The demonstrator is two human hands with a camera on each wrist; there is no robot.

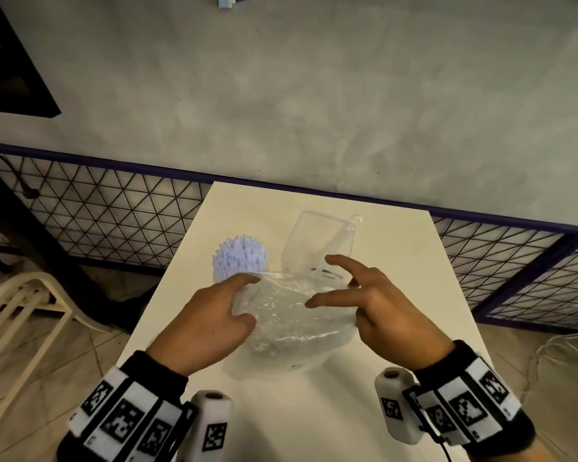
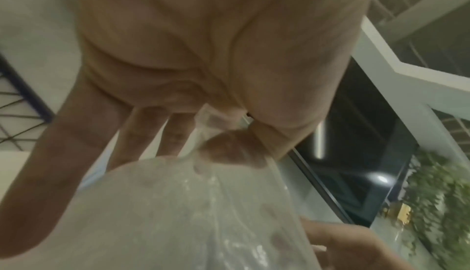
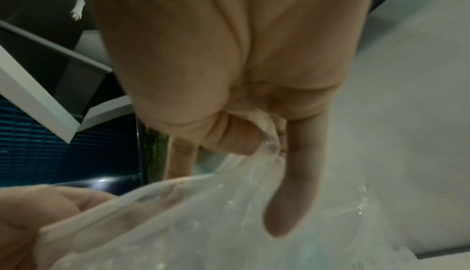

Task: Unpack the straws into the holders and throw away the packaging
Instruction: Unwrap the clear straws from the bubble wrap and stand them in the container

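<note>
A crumpled clear plastic bag (image 1: pixel 291 315) is held above the white counter (image 1: pixel 397 248) between both hands. Its left edge is pinched by thumb and a finger of the left hand (image 1: pixel 211 318), the remaining fingers (image 2: pixel 50 164) extended. Its right edge is pinched by the right hand (image 1: pixel 367 305), the other fingers (image 3: pixel 292 194) spread. Pale purple straws (image 1: pixel 239 258) stand bunched just beyond the left hand, beside a clear holder (image 1: pixel 317 241).
</note>
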